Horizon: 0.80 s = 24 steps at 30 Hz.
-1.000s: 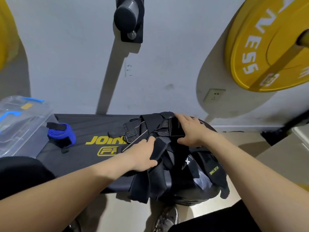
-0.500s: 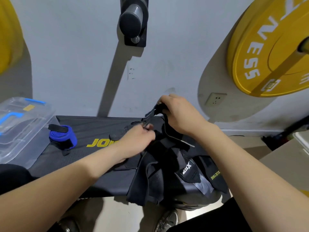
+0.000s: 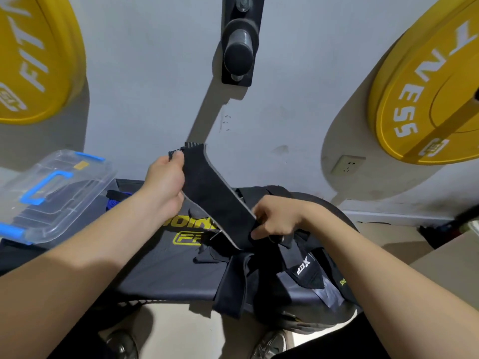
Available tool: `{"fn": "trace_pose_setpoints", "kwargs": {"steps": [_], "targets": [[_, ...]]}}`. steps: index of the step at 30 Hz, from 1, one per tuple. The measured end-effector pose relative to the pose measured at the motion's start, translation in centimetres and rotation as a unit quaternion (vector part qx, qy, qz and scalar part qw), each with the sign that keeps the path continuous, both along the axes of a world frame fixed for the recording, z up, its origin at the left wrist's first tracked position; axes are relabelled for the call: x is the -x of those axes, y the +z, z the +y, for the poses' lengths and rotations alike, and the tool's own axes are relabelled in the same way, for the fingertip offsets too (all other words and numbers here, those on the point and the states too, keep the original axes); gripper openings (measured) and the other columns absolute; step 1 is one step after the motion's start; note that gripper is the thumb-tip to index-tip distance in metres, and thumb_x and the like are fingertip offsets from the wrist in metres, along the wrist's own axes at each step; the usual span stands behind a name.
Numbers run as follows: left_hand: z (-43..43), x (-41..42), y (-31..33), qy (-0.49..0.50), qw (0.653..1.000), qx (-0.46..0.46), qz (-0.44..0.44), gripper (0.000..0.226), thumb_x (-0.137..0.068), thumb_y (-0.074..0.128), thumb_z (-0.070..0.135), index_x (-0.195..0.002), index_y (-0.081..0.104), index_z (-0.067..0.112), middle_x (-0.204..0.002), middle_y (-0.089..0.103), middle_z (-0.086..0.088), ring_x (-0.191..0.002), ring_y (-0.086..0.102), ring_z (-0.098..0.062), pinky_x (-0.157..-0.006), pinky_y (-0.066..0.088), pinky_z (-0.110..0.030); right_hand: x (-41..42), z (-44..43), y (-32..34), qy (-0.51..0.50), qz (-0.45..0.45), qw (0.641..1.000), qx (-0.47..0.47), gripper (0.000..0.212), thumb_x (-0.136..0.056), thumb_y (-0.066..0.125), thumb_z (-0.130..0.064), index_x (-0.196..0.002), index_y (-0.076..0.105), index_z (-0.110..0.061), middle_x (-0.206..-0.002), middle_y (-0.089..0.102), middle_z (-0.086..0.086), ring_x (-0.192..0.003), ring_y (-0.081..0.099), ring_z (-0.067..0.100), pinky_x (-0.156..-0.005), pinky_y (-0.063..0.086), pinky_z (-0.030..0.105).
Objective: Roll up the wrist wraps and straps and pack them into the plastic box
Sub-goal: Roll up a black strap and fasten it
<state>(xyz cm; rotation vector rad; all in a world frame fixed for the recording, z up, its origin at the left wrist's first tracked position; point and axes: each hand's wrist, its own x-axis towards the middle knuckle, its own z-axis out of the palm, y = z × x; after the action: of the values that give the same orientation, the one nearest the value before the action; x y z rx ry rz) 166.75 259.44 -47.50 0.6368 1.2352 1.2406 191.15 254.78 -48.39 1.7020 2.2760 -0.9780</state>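
Note:
A black wrist wrap (image 3: pixel 215 195) is stretched taut and slanted above the black bench (image 3: pixel 166 265). My left hand (image 3: pixel 164 181) grips its upper end, raised in front of the wall. My right hand (image 3: pixel 276 220) grips its lower end just over a heap of black straps (image 3: pixel 274 275) at the bench's right end. A rolled blue wrap (image 3: pixel 114 202) lies on the bench, mostly hidden behind my left forearm. The clear plastic box (image 3: pixel 51 193) with blue latches stands at the bench's left end with its lid on.
Yellow weight plates (image 3: pixel 425 94) hang on the wall at both sides, with a black peg (image 3: pixel 239 51) between them. A wall socket (image 3: pixel 347 165) is low on the right. My shoes (image 3: pixel 269 344) and the floor show below the bench edge.
Both hands took a black wrap out of the heap and pulled it straight: my left hand rose up and left with one end, my right hand dropped back toward the heap.

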Motion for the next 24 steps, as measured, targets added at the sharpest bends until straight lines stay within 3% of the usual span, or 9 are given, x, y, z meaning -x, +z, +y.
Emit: {"fn": "trace_pose_setpoints", "kwargs": {"steps": [3,6,9,12,14,16,18,20,24], "targets": [[1.1,1.7,-0.4,0.031,0.998,0.013,0.048,0.024,-0.112,0.055,0.03,-0.095,0.061,0.015,-0.089,0.069,-0.006,-0.074,0.067,-0.021,-0.067,0.056,-0.032,0.5,0.2,-0.6,-0.02,-0.026,0.999,-0.01,0.023,-0.103,0.062,-0.027,-0.087,0.063,-0.01,-0.075,0.062,0.003,-0.06,0.054,0.011,-0.062,0.045,0.029],[1.4,2.6,-0.8,0.028,0.994,0.002,0.104,0.014,-0.104,0.061,0.029,-0.098,0.057,0.017,-0.093,0.054,-0.007,-0.083,0.05,-0.024,-0.077,0.039,-0.04,1.9,0.5,-0.4,-0.102,0.08,0.987,-0.091,0.018,-0.108,0.055,-0.026,-0.091,0.057,-0.021,-0.081,0.061,-0.007,-0.07,0.056,0.002,-0.065,0.042,0.023],[1.4,3.2,-0.7,0.009,0.985,-0.025,0.173,0.016,-0.099,0.068,0.025,-0.089,0.065,0.013,-0.086,0.066,-0.009,-0.082,0.064,-0.024,-0.069,0.051,-0.034,4.1,0.1,-0.4,-0.112,0.151,0.973,-0.136,0.016,-0.111,0.052,-0.028,-0.096,0.049,-0.029,-0.086,0.059,-0.008,-0.08,0.059,0.012,-0.066,0.046,0.023],[1.0,3.6,-0.5,-0.003,0.944,-0.07,0.323,0.009,-0.094,0.069,0.02,-0.095,0.07,0.012,-0.097,0.075,-0.004,-0.095,0.07,-0.029,-0.079,0.058,-0.038,7.0,-1.4,-1.6,-0.16,0.2,0.965,-0.05,0.017,-0.106,0.064,-0.032,-0.115,0.053,-0.021,-0.105,0.064,0.003,-0.081,0.071,0.024,-0.048,0.058,0.035],[0.7,4.1,-0.6,-0.021,0.9,-0.088,0.427,0.013,-0.091,0.066,0.014,-0.104,0.068,0.017,-0.104,0.072,-0.004,-0.102,0.066,-0.029,-0.082,0.053,-0.037,8.8,-2.2,-2.8,-0.205,0.241,0.946,0.073,0.032,-0.099,0.076,-0.025,-0.122,0.056,-0.015,-0.112,0.067,0.005,-0.077,0.075,0.024,-0.045,0.061,0.038],[0.5,4.9,-0.8,-0.071,0.852,-0.089,0.511,0.031,-0.088,0.061,0.006,-0.117,0.06,0.018,-0.113,0.069,-0.007,-0.109,0.062,-0.034,-0.085,0.047,-0.036,10.3,-2.7,-4.0,-0.206,0.263,0.929,0.16,0.033,-0.096,0.08,-0.012,-0.122,0.06,-0.008,-0.113,0.072,0.012,-0.082,0.074,0.028,-0.059,0.067,0.045],[0.1,5.6,-0.8,-0.16,0.747,-0.089,0.64,0.043,-0.086,0.059,0.0,-0.124,0.048,0.018,-0.116,0.066,-0.015,-0.108,0.061,-0.043,-0.085,0.051,-0.045,11.1,-2.7,-4.8,-0.203,0.266,0.925,0.181,0.039,-0.093,0.082,-0.007,-0.124,0.059,-0.006,-0.112,0.071,0.016,-0.087,0.07,0.028,-0.068,0.067,0.039],[-0.6,5.9,-0.9,-0.224,0.634,-0.069,0.737,0.048,-0.085,0.065,-0.003,-0.123,0.041,0.016,-0.115,0.065,-0.018,-0.099,0.06,-0.044,-0.076,0.051,-0.048,11.5,-2.4,-5.2,-0.207,0.253,0.927,0.183,0.046,-0.09,0.085,-0.008,-0.128,0.061,-0.004,-0.104,0.066,0.015,-0.078,0.063,0.024,-0.062,0.056,0.032],[-1.5,6.2,-1.6,-0.306,0.521,-0.005,0.796,0.042,-0.094,0.062,-0.001,-0.128,0.039,0.011,-0.129,0.056,-0.019,-0.115,0.062,-0.045,-0.077,0.046,-0.047,11.8,-1.7,-5.5,-0.215,0.208,0.941,0.155,0.029,-0.093,0.07,0.001,-0.122,0.069,0.0,-0.076,0.054,0.011,-0.048,0.04,0.017,-0.047,0.04,0.028]]}}
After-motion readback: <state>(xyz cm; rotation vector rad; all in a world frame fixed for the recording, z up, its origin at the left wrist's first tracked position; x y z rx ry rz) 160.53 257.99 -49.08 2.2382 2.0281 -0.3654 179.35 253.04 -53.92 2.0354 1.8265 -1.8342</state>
